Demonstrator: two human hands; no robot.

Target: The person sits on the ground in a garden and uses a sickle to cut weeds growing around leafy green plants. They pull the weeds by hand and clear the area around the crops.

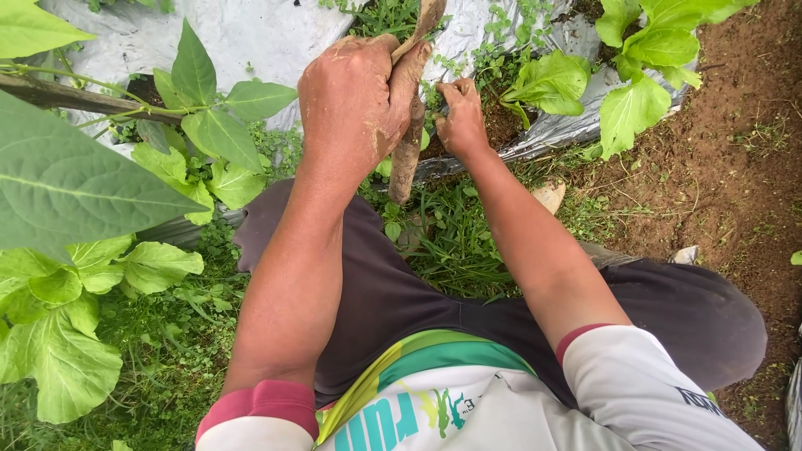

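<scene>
1. Our left hand (355,104) has its fingers clenched around a muddy wooden stick (407,154), held nearly upright over the grass (455,238).
2. Our right hand (459,121) is just beside the stick, fingers pinched on small weeds (434,96) at the edge of the silver plastic mulch (242,38).
3. Big-leafed green plants (209,125) sit on both sides, bare brown soil (718,167) off to the right.

White shirt (468,409), maroon-cuffed sleeves (263,405), dark trousers (393,292).
</scene>
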